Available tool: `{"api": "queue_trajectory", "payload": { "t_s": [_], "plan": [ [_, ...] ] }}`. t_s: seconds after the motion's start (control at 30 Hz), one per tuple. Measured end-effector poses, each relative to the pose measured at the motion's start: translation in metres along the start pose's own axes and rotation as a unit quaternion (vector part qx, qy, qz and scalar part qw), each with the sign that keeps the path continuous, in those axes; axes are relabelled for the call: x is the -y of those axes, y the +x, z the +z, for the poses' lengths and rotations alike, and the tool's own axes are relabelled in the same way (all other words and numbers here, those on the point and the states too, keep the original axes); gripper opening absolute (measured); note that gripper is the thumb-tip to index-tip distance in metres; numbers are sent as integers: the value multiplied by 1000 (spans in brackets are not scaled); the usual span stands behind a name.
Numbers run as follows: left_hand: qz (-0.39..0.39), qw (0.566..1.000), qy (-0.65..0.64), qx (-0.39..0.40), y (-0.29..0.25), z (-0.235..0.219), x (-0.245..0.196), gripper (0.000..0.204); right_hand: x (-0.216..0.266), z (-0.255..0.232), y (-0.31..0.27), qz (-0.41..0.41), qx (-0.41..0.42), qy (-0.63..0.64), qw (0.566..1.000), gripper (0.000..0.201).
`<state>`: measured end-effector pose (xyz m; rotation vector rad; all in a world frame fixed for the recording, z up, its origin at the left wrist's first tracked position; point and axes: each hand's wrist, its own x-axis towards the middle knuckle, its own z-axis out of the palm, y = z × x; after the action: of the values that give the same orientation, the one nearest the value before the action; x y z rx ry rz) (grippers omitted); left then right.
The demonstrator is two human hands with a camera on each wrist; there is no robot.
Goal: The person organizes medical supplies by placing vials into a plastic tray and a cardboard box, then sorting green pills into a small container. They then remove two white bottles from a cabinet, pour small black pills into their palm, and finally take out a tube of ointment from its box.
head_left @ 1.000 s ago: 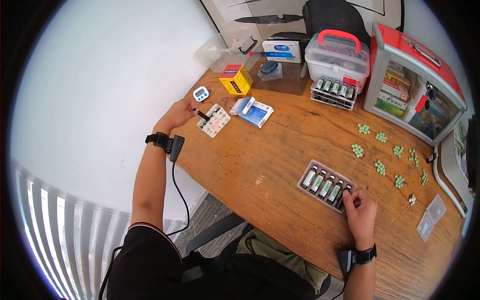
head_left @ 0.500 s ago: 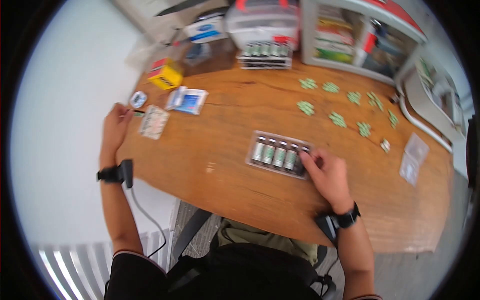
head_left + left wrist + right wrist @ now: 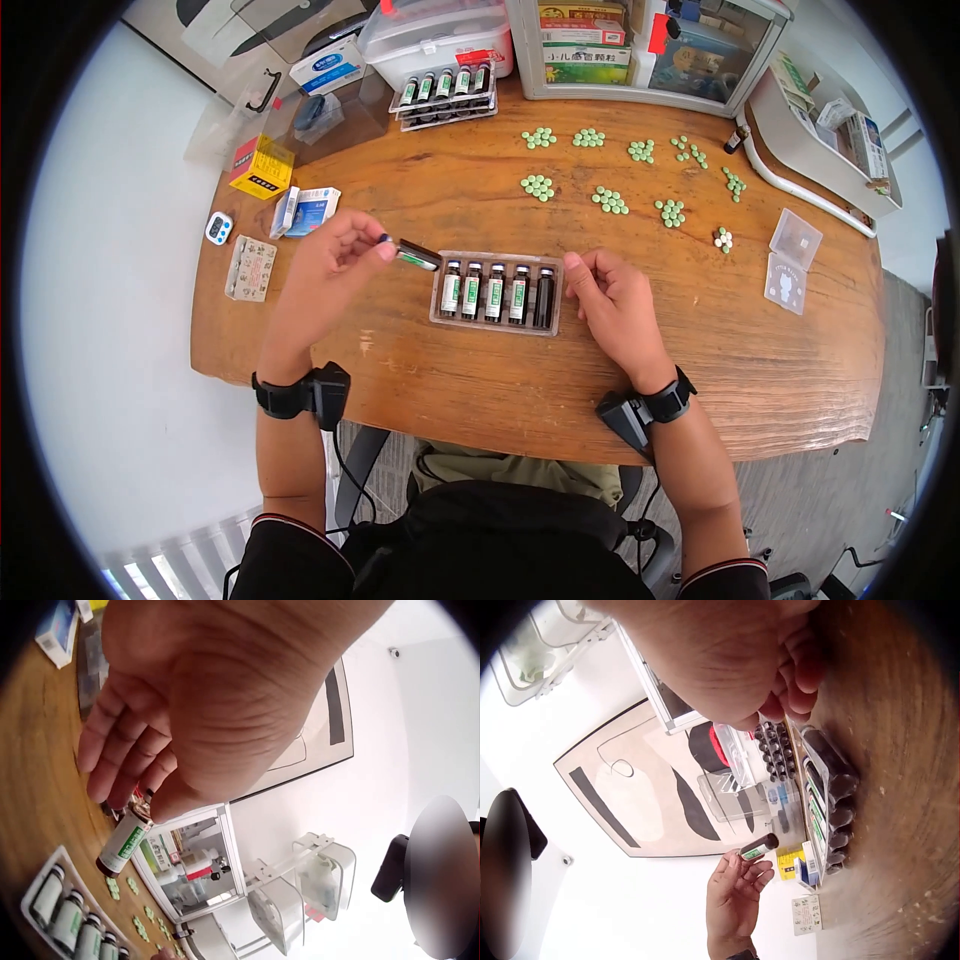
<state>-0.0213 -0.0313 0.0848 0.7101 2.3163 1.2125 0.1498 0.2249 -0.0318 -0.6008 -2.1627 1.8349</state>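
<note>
My left hand [image 3: 325, 275] pinches a small dark bottle [image 3: 418, 255] by its cap end, tilted, with its base by the upper left corner of a clear tray [image 3: 496, 327]. Several dark bottles lie side by side in that tray; the rightmost shows no label. The left wrist view shows the held bottle [image 3: 124, 844] hanging from thumb and fingers [image 3: 112, 750]. At the tray's right end rests my right hand [image 3: 620, 310], thumb and forefinger by its edge; whether they touch it is hard to tell.
Green pill clusters [image 3: 610, 200] lie beyond the tray, an open clear case [image 3: 790, 262] at right. A patterned box [image 3: 250, 268], timer [image 3: 219, 228], blue-white box [image 3: 312, 210] and yellow box [image 3: 262, 167] stand left. Stacked bottle trays [image 3: 446, 112] and a cabinet [image 3: 640, 97] are behind.
My left hand has carried the bottle rightward from beside the patterned box to the tray. The head view has turned right. My right hand has stayed at the tray's right end.
</note>
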Motion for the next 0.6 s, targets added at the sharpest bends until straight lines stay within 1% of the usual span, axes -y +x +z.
{"api": "queue_trajectory", "payload": {
  "t_s": [0.03, 0.07, 0.13, 0.17, 0.23, 0.27, 0.33, 0.37, 0.4, 0.43, 0.47, 0.5, 0.57, 0.6],
  "plan": [
    [-1, 1000, -18, 1, 1, 8, -3, 14, -2, 0, 1, -19, -5, -19, 1000, 31],
    [-1, 999, -35, 3, 2, 12, -5, 15, -2, 0, 0, -19, -5, -19, 1000, 31],
    [-3, 998, -56, -3, 0, 16, 2, 16, 2, 1, -2, -49, -14, -54, 997, 29],
    [-7, 997, -76, -9, -1, 18, 6, 17, 7, 0, -4, -49, -16, -54, 997, 29],
    [-13, 995, -99, -7, -4, 21, 13, 18, 18, -1, -7, -31, 5, -101, 994, 36],
    [-20, 992, -123, -8, -6, 21, 16, 19, 17, -1, -8, -31, 5, -101, 994, 36],
    [-18, 991, -133, -12, -6, 22, 25, 17, 16, 1, -9, -52, 19, -145, 988, 44],
    [-16, 989, -143, -16, -6, 23, 27, 16, 15, 2, -9, -53, 20, -145, 988, 44],
    [-16, 989, -144, -16, -8, 23, 27, 16, 13, 4, -10, -72, 15, -156, 985, 45],
    [-32, 985, -167, -35, -10, 27, 27, 17, 11, 5, -10, -91, 8, -170, 981, 47],
    [-44, 979, -194, -48, -10, 34, 26, 18, 11, 6, -10, -90, 3, -179, 980, 47],
    [-36, 977, -207, -37, -9, 40, 25, 18, 12, 8, -11, -104, 3, -193, 976, 49],
    [-99, 968, -217, -82, -9, 46, 29, 21, 11, 8, -15, -122, -8, -220, 968, 51],
    [-93, 966, -231, -69, -7, 48, 36, 21, 12, 10, -16, -133, -15, -227, 965, 51]
  ]
}}
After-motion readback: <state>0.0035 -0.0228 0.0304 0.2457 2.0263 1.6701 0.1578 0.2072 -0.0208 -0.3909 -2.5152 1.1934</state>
